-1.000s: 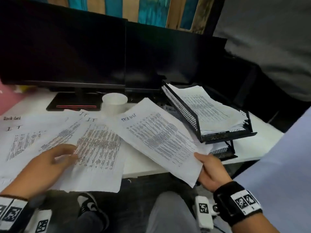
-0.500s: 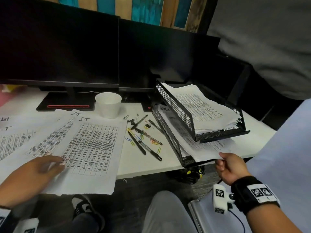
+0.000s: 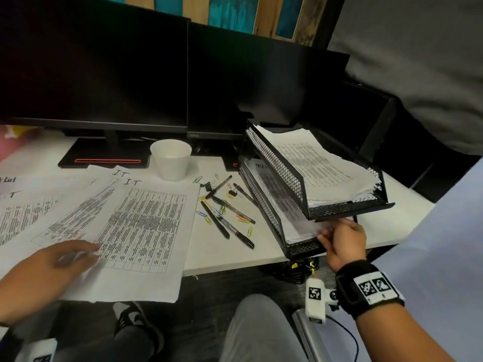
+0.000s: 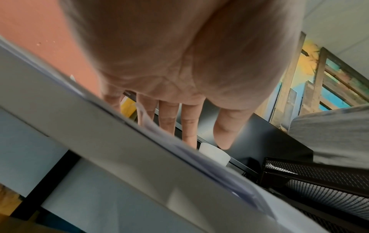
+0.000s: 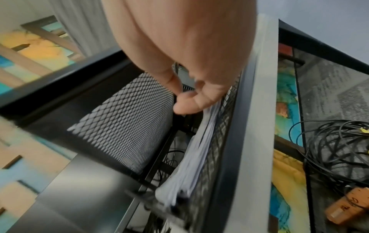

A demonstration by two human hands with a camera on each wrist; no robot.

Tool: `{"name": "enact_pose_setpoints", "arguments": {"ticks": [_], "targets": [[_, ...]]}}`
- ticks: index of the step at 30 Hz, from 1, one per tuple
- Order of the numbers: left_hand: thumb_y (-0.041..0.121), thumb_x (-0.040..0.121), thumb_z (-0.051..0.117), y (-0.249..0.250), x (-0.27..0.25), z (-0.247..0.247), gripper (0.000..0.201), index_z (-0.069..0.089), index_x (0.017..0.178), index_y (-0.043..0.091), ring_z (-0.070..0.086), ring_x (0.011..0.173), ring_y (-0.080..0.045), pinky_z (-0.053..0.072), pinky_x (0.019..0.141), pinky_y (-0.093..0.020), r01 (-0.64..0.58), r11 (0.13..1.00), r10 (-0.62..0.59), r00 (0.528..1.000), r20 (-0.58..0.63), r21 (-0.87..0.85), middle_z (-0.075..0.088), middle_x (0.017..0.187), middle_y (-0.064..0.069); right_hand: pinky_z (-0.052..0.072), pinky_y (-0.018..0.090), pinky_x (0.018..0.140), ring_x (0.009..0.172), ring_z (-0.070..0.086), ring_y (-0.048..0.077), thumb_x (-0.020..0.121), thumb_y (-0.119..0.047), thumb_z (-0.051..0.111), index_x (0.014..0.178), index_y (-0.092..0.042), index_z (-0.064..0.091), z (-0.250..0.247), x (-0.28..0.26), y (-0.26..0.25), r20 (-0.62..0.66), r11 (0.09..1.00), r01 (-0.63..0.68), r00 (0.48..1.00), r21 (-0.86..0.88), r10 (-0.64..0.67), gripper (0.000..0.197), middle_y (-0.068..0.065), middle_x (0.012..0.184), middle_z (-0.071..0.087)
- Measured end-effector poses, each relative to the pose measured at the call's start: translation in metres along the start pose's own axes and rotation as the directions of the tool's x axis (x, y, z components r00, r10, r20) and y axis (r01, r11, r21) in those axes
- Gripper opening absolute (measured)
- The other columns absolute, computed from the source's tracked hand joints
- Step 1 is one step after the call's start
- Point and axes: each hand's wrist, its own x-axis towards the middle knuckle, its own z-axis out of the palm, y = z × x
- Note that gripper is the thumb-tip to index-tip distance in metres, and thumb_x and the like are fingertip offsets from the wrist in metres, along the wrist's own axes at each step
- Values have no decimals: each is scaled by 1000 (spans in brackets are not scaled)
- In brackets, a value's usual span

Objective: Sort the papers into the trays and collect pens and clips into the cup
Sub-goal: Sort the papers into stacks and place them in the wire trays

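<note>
My right hand (image 3: 324,235) is at the front of the lower black mesh tray (image 3: 303,248) and pinches the near edge of a printed sheet (image 3: 300,226) lying in it. In the right wrist view thumb and forefinger (image 5: 185,97) meet beside the paper stack (image 5: 191,165). The upper tray (image 3: 347,207) holds a thick pile. My left hand (image 3: 78,253) lies flat, fingers straight, on the "IT" sheet (image 3: 146,231) among spread papers at the left. Pens (image 3: 215,219), coloured paper clips (image 3: 203,214) and binder clips (image 3: 232,192) lie loose beside the white cup (image 3: 171,159).
Two dark monitors (image 3: 91,69) stand along the back of the white desk (image 3: 217,254). A person in grey (image 3: 418,61) stands at the right. Coiled cables (image 5: 335,149) lie under the desk. Papers overhang the desk's front edge at the left.
My right hand carried the sheet from over the middle of the desk into the lower tray, uncovering the pens and clips. The left hand stayed on the papers.
</note>
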Motion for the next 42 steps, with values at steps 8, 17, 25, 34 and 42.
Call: {"name": "enact_pose_setpoints", "arguments": {"ticks": [8, 17, 25, 34, 42], "targets": [[64, 81, 66, 146, -67, -56, 28, 74, 101, 48, 64, 106, -9, 48, 105, -48, -80, 995, 88, 984, 152, -60, 70, 110, 23, 60, 33, 49, 51, 60, 21, 86, -11, 74, 105, 1, 65, 32, -72, 11, 744, 912, -56, 558, -407, 367, 25, 17, 76, 62], [56, 87, 76, 174, -84, -69, 24, 70, 107, 43, 64, 120, -10, 47, 111, -40, -28, 999, 31, 979, 200, -16, 64, 130, 21, 44, 51, 117, 119, 56, 21, 97, -13, 72, 133, -19, 64, 158, -118, 60, 699, 874, -67, 572, -482, 429, 38, 3, 126, 65], [64, 82, 72, 177, -87, -72, 27, 65, 103, 49, 58, 132, -10, 42, 118, -41, -16, 999, 9, 981, 192, 36, 55, 149, 21, 51, 54, 107, 117, 66, 35, 91, -9, 78, 149, -21, 46, 201, -120, 82, 596, 877, -141, 683, -459, 422, 67, 8, 121, 66], [46, 94, 69, 191, -92, -89, 3, 71, 95, 48, 68, 116, -9, 50, 107, -37, 26, 999, -29, 991, 127, 26, 71, 126, 21, 59, 65, 91, 99, 77, 43, 92, 10, 59, 111, -2, 76, 202, -120, 114, 682, 854, 80, 641, -514, 351, 28, 22, 108, 79], [51, 81, 77, 180, -73, -139, 53, 64, 131, 42, 62, 124, -26, 50, 107, -45, 232, 945, -238, 971, 0, 232, 65, 141, 0, 56, 61, 100, 110, 74, 39, 97, 12, 48, 126, -5, 68, 187, -98, 120, 698, 872, 30, 612, -489, 371, 39, 16, 117, 78]]}}
